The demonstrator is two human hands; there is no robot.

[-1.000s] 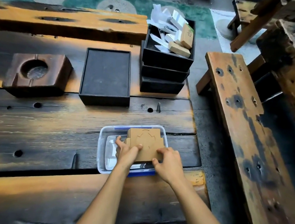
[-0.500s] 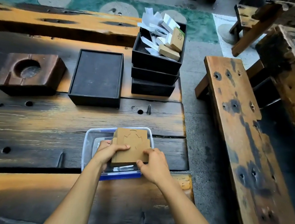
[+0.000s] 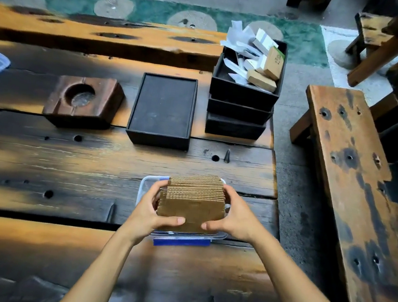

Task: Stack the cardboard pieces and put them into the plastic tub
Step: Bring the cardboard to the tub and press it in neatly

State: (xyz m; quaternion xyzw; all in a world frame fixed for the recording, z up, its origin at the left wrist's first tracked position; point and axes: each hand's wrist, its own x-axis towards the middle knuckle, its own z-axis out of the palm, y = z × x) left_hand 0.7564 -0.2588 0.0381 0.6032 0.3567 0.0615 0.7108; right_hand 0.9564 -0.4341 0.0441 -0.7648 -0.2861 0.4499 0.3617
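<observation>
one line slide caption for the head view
Both hands hold a cardboard stack over the plastic tub.

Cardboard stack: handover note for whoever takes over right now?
Left hand: gripping the left side of the cardboard stack, thumb across its near face.
Right hand: gripping the right side, same way.
The stack is gathered, tipped on edge, and held over the plastic tub on the wooden table. I can't tell whether it touches the tub floor.
Done: pieces stacked.
Left: lower the stack fully into the tub and let go.
</observation>
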